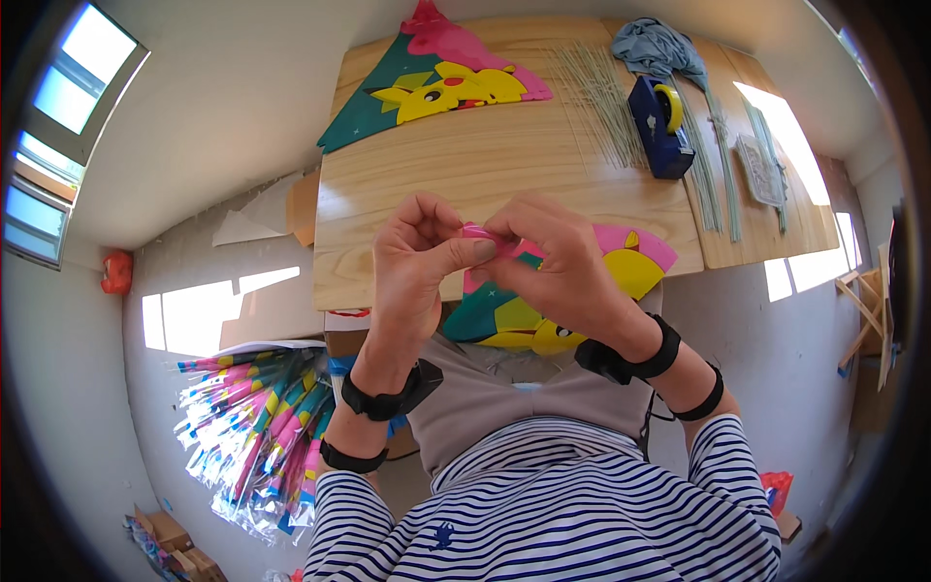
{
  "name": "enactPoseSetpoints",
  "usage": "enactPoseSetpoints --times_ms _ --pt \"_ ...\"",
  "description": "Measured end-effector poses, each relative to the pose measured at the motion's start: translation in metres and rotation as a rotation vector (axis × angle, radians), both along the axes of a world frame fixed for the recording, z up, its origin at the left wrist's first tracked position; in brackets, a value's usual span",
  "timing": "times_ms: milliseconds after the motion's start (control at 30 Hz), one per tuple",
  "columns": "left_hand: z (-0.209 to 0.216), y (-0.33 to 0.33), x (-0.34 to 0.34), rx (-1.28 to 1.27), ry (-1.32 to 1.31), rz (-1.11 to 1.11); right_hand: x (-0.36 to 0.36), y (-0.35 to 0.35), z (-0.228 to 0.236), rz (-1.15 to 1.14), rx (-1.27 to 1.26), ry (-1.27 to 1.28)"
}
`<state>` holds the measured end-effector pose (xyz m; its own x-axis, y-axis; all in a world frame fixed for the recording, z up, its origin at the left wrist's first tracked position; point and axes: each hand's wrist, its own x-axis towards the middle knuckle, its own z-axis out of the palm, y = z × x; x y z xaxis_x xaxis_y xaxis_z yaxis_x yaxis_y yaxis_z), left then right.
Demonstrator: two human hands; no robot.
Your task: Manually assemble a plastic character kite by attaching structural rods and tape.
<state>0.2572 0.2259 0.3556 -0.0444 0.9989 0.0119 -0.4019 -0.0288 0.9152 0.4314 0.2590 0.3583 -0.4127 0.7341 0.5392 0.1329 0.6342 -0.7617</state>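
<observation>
Pinched between the fingertips of both my hands is the pink corner of a kite sail, just over the table's near edge. My left hand grips it with thumb and forefinger, its other fingers curled. From the right, my right hand closes on the same pink part, and its fingers partly hide it. The rest of this kite sail, green, yellow and pink with a cartoon figure, hangs below my hands toward my lap. A second, similar kite sail lies flat at the table's far left.
On the wooden table, thin pale rods lie by a blue tape dispenser. Grey cloth, more rods and a clear plastic box are at the right. Several plastic-wrapped kites are piled at my left.
</observation>
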Motion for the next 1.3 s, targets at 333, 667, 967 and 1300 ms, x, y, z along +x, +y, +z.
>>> enactPoseSetpoints --times_ms 333,667,967,1300 --pt "-0.011 0.025 -0.02 -0.054 -0.32 -0.077 0.002 0.013 0.005 -0.167 0.162 0.157" --pt "-0.086 0.086 -0.262 -0.106 0.058 0.625 0.25 0.066 -0.023 -0.142 -0.696 0.836" --pt "-0.174 0.086 -0.369 -0.26 0.317 0.912 0.36 0.064 -0.128 -0.364 -0.764 0.631" --pt "-0.214 0.098 -0.401 -0.257 0.487 0.96 0.338 0.078 -0.168 -0.517 -0.887 0.322"
